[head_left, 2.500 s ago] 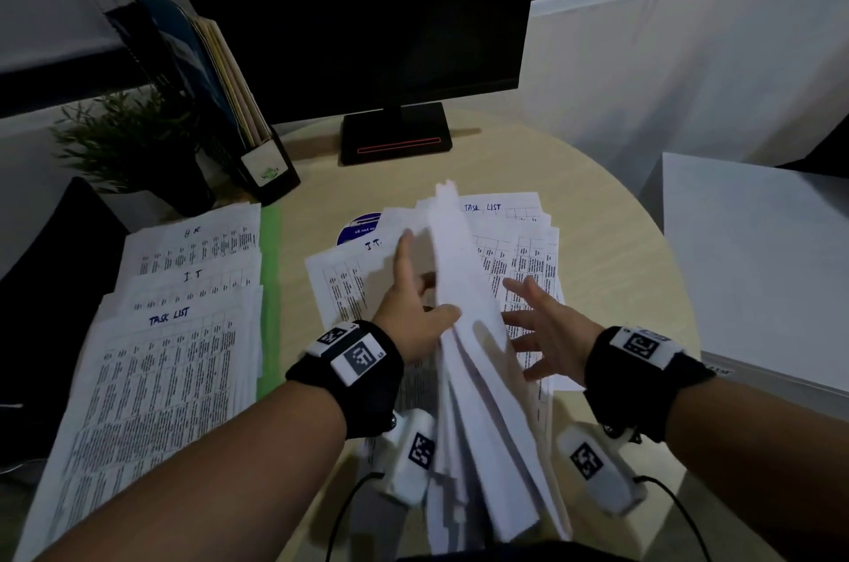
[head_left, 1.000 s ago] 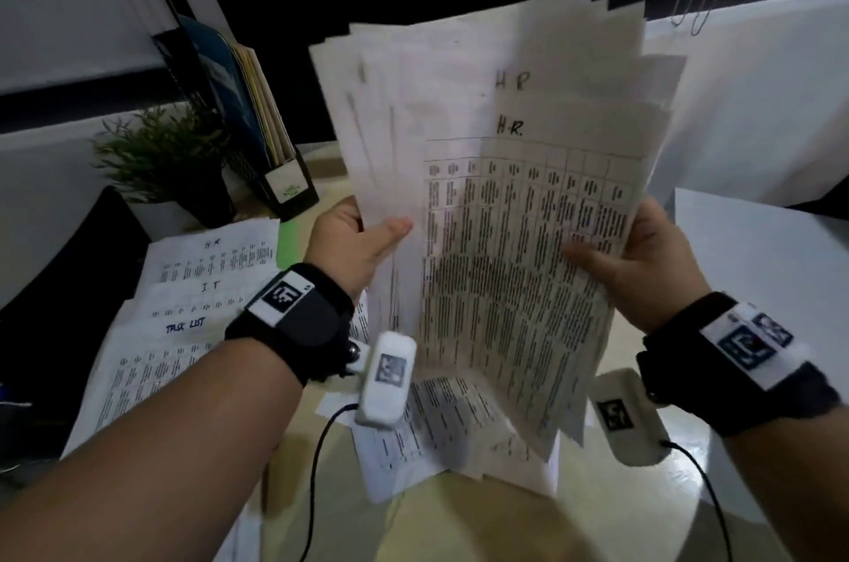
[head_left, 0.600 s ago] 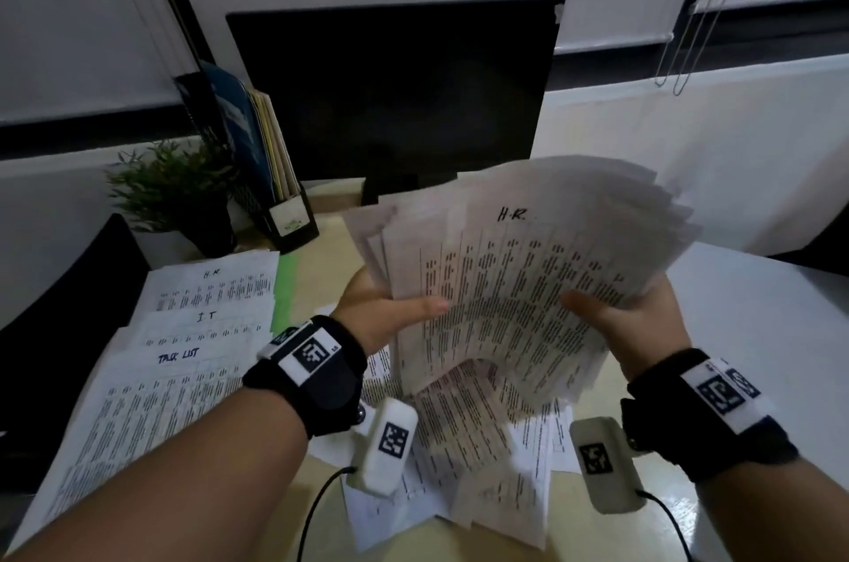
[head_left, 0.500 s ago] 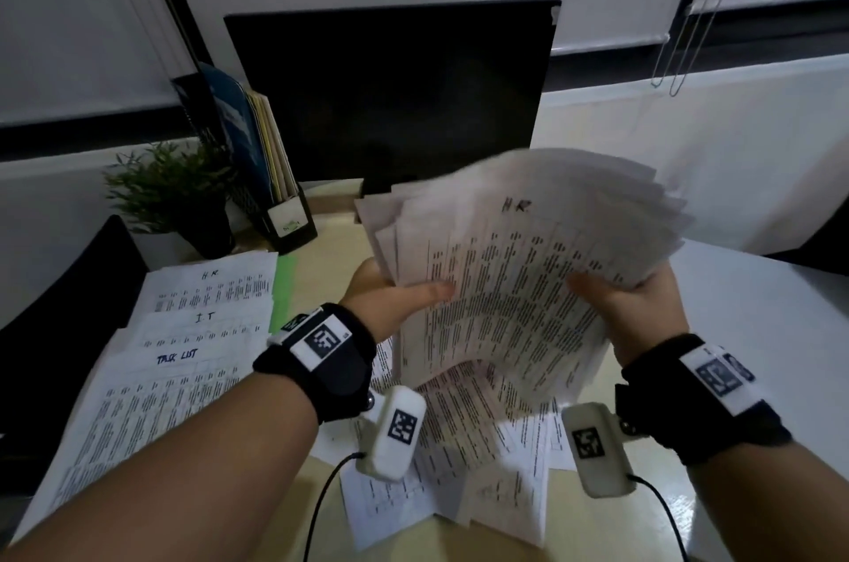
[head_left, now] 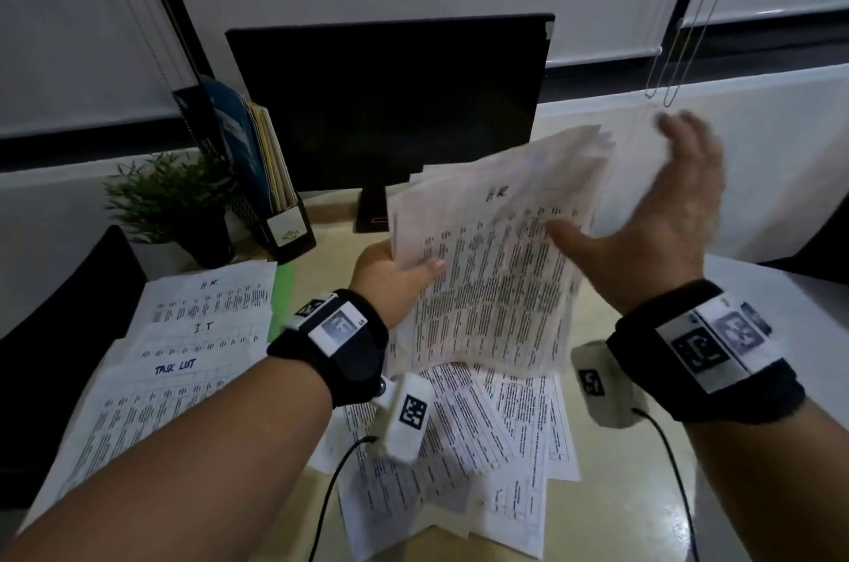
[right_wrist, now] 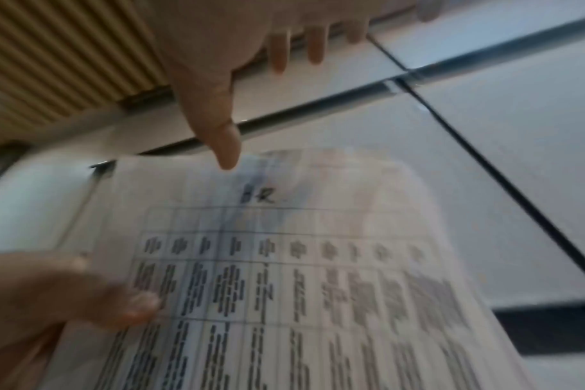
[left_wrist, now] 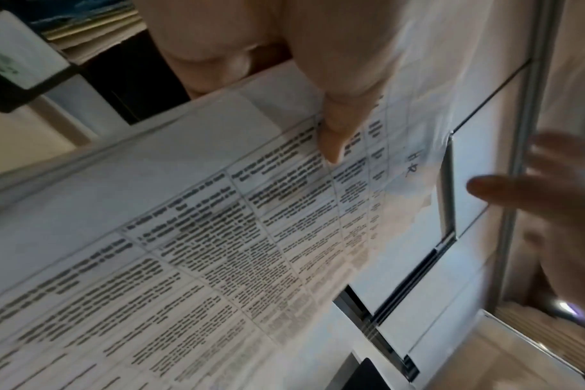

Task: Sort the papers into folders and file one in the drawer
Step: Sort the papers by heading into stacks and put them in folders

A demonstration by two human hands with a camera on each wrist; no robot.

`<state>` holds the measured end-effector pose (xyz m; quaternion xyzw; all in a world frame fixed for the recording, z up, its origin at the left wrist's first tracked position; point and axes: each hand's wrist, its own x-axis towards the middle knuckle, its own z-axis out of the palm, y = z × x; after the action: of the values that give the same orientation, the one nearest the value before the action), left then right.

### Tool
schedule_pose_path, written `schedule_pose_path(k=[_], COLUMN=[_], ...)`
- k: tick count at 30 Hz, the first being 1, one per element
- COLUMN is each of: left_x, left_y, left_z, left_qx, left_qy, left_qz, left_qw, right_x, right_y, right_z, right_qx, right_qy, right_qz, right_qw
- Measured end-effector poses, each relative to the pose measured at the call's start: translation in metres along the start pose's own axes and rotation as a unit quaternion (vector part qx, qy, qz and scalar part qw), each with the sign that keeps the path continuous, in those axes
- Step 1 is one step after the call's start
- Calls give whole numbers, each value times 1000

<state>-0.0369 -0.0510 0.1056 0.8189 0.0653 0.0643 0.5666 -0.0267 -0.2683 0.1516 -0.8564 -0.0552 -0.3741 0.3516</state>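
My left hand (head_left: 404,276) grips a fanned stack of printed sheets (head_left: 496,281) by its left edge, thumb (left_wrist: 337,126) on the top sheet, which is marked "H.R." (right_wrist: 260,198). The stack hangs tilted above the desk. My right hand (head_left: 661,203) is raised beside the stack's right edge, fingers spread and blurred, holding nothing. Its thumb (right_wrist: 224,137) points at the top sheet's upper edge. Loose sheets (head_left: 482,451) lie scattered on the desk under the stack. At the left lie overlapping piles headed "H.R." (head_left: 211,299), "I.T" (head_left: 202,334) and "TASK LIST" (head_left: 174,371).
A green folder edge (head_left: 282,295) shows beside the left piles. A black file holder with upright folders (head_left: 266,175) and a potted plant (head_left: 170,198) stand at the back left. A dark monitor (head_left: 390,111) stands behind the stack. A white surface (head_left: 790,332) lies at the right.
My right hand has let go of the stack's right edge and lifted away, open. My left hand still holds the stack, which now leans to the right.
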Motion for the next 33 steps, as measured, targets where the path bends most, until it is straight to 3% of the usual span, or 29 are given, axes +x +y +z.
schedule_pose_path(k=[3, 5, 9, 12, 15, 18, 20, 22, 25, 28, 33], left_x=[-3, -5, -10, -9, -7, -3, 0, 7, 7, 5, -1], left_y=[9, 14, 11, -3, -20, -37, -43, -49, -54, -56, -58], left_z=[6, 10, 18, 17, 4, -24, -45, -61, -67, -57, -44], left_qx=[-6, 8, -1, 28, 64, 76, 44, -53, -205, -179, -208], left_qy=[-35, -51, -46, -50, -50, -42, -17, 10, -8, -22, 65], left_qz=[28, 39, 63, 50, -32, -98, -113, -113, -122, -105, -82], left_qw=[999, 998, 997, 997, 996, 991, 992, 992, 971, 978, 972], right_x=[8, 12, 18, 13, 20, 36, 40, 38, 27, 11, -24], right_y=[-24, -34, -46, -44, -26, 2, 18, 30, 44, 54, 76], right_z=[0, 2, -2, -4, -10, -22, -31, -34, -28, -12, 11], right_qx=[-150, -193, -211, -134, -20, 113, 154, 195, 281, 325, 378], right_qy=[-95, -135, -257, -274, -213, -163, -134, -113, -103, -115, -118], right_qz=[-169, -231, -210, -214, -107, 62, 106, 151, 232, 256, 272], right_qw=[970, 944, 919, 928, 971, 978, 973, 962, 926, 903, 877])
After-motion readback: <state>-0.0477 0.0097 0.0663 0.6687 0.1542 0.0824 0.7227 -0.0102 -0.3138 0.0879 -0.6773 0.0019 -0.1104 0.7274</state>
